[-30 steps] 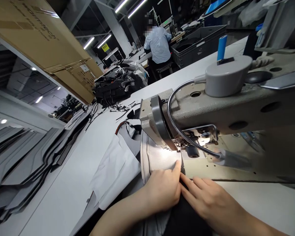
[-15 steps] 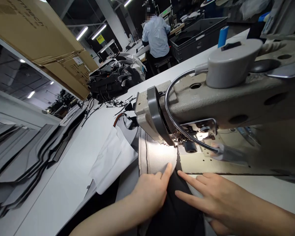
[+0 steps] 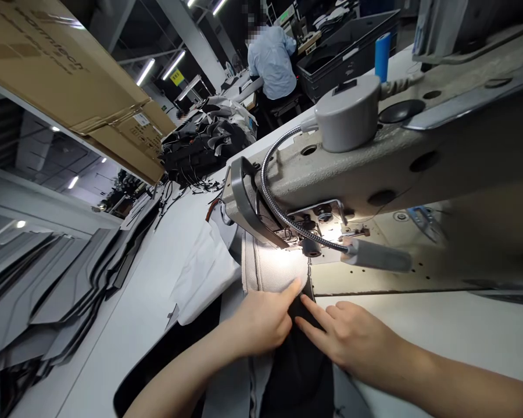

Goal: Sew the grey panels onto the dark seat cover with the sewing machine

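Note:
A grey textured fabric panel [image 3: 272, 270] lies under the head of a beige sewing machine [image 3: 375, 168], lit by a small lamp on a flexible neck [image 3: 377, 258]. A black fabric piece [image 3: 298, 371] runs beside it toward me. My left hand [image 3: 261, 319] rests on the grey panel, fingers curled and forefinger pointing at the seam edge. My right hand [image 3: 344, 334] lies flat on the black piece with fingers stretched out, its fingertips touching the left forefinger just before the needle area.
White cloth [image 3: 203, 273] lies left of the machine on the white table [image 3: 126, 331]. Stacked grey cut panels [image 3: 47, 290] fill the left side. Cardboard boxes [image 3: 70, 75] sit above. A dark fabric heap [image 3: 200, 148] and a seated person [image 3: 270, 64] are farther back.
The view has shifted, with the machine head now further left. Both hands slid a little forward and closer together along the seam; the right hand's fingers are less spread.

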The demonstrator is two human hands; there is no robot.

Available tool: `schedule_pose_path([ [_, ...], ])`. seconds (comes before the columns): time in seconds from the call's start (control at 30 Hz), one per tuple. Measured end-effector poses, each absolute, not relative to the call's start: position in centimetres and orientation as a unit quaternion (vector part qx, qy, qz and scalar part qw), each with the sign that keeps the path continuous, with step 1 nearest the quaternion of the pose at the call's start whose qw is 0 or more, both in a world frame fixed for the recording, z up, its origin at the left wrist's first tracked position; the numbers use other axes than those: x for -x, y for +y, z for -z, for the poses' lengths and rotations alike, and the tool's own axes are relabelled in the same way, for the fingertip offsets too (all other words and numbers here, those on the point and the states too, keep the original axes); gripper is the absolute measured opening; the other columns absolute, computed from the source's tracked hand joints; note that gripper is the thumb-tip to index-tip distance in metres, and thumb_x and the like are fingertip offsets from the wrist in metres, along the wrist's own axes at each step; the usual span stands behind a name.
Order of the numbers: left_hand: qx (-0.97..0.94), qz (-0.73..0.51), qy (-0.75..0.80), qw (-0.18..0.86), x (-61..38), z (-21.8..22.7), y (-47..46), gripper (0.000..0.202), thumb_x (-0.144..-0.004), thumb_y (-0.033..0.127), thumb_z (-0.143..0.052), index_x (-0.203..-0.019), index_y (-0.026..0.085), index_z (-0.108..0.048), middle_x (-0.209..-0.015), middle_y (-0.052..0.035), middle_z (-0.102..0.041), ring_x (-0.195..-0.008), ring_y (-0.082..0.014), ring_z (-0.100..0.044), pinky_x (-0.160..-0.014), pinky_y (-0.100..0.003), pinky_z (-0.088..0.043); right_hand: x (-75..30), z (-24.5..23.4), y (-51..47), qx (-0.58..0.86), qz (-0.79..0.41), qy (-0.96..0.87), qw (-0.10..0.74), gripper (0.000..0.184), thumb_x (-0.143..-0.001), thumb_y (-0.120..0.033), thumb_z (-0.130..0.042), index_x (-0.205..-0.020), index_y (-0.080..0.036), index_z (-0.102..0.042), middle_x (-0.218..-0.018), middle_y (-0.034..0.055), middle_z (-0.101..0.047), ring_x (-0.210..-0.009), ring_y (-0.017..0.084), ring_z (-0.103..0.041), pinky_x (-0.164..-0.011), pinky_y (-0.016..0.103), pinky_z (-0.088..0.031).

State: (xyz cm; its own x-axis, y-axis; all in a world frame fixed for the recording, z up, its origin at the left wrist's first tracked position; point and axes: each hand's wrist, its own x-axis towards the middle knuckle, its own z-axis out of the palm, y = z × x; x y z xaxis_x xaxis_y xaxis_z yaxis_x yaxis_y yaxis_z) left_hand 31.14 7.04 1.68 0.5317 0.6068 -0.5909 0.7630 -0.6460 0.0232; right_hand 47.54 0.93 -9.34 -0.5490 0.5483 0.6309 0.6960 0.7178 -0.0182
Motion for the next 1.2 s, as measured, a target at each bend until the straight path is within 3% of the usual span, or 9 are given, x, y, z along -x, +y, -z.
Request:
schedule_pose_path([
  [0.17,-0.871,0.301,0.382,0.072,-32.2,-0.1,6.1,0.068,-0.083,0.020,-0.037,-0.146,0.009,-0.013,-0.104,-0.0134,-0.065,-0.083,-0.0265,-0.065,-0.066,-0.037,-0.052,-48.8,10.0,1.5,0.347,0.102,-0.885,0.294,0.036,-0.078,-0.013,-0.046,-0.112,-0.018,-0.059,-0.112,0.0135,-0.063,-0.056,0.016,-0.049,-0.050,0.031,-0.029],
  [0.3,-0.876,0.295,0.373,0.078,-33.1,-0.3,7.1,0.070,-0.083,0.022,-0.038,-0.145,0.006,-0.009,-0.099,-0.0135,-0.067,-0.079,-0.0268,-0.065,-0.063,-0.036,-0.052,-51.0,9.4,1.9,0.344,0.038,-0.900,0.264,0.060,-0.066,-0.007,-0.046,-0.124,-0.022,-0.054,-0.127,0.0123,-0.055,-0.063,0.017,-0.053,-0.057,0.032,-0.038],
  [0.43,-0.873,0.272,0.388,0.117,-33.5,-0.8,8.6,0.068,-0.081,0.020,-0.038,-0.145,0.008,-0.016,-0.091,-0.0106,-0.069,-0.078,-0.0266,-0.066,-0.065,-0.036,-0.051,-52.3,8.9,1.3,0.307,-0.065,-0.916,0.251,0.079,-0.056,-0.009,-0.049,-0.132,-0.030,-0.047,-0.143,0.0075,-0.040,-0.086,0.021,-0.056,-0.073,0.034,-0.044],
  [0.67,-0.883,0.180,0.405,0.157,-34.4,0.0,10.1,0.049,-0.083,0.015,-0.034,-0.131,0.011,-0.043,-0.106,-0.0121,-0.065,-0.094,-0.0257,-0.063,-0.077,-0.036,-0.051,-50.6,9.5,2.0,0.334,0.084,-0.896,0.280,0.054,-0.072,-0.005,-0.041,-0.122,-0.020,-0.057,-0.125,0.0147,-0.057,-0.062,0.017,-0.053,-0.056,0.031,-0.040],
  [0.9,-0.915,0.129,0.362,0.127,-35.3,1.1,11.4,0.031,-0.089,0.010,-0.031,-0.104,0.012,-0.058,-0.096,-0.0085,-0.065,-0.086,-0.0189,-0.062,-0.077,-0.029,-0.050,-50.2,9.0,3.8,0.390,0.106,-0.858,0.318,0.049,-0.072,-0.001,-0.042,-0.113,-0.019,-0.061,-0.117,0.0068,-0.062,-0.064,0.017,-0.054,-0.056,0.030,-0.039],
  [0.97,-0.924,0.134,0.345,0.090,-35.2,1.5,11.3,0.032,-0.089,0.011,-0.031,-0.106,0.011,-0.058,-0.097,-0.0095,-0.064,-0.086,-0.0190,-0.061,-0.077,-0.029,-0.049,-50.6,8.8,3.9,0.394,0.107,-0.855,0.319,0.049,-0.073,-0.001,-0.041,-0.114,-0.017,-0.060,-0.118,0.0079,-0.061,-0.072,0.019,-0.056,-0.061,0.032,-0.042],
  [1.1,-0.935,0.158,0.316,-0.002,-33.8,0.9,8.8,0.043,-0.090,0.025,-0.036,-0.130,0.011,-0.045,-0.099,-0.0113,-0.061,-0.085,-0.0229,-0.058,-0.070,-0.033,-0.050,-51.5,8.3,3.2,0.343,0.063,-0.870,0.349,0.041,-0.077,-0.003,-0.039,-0.111,-0.014,-0.061,-0.117,0.0130,-0.059,-0.107,0.027,-0.050,-0.084,0.042,-0.041],
  [1.2,-0.923,0.163,0.344,-0.051,-31.8,-0.4,6.0,0.068,-0.081,0.038,-0.050,-0.141,0.014,-0.030,-0.105,-0.0114,-0.058,-0.088,-0.0267,-0.054,-0.073,-0.040,-0.048,-50.6,8.0,2.5,0.278,-0.003,-0.893,0.353,0.030,-0.081,-0.004,-0.038,-0.095,-0.016,-0.062,-0.092,0.0095,-0.060,-0.089,0.022,-0.052,-0.085,0.042,-0.039],
])
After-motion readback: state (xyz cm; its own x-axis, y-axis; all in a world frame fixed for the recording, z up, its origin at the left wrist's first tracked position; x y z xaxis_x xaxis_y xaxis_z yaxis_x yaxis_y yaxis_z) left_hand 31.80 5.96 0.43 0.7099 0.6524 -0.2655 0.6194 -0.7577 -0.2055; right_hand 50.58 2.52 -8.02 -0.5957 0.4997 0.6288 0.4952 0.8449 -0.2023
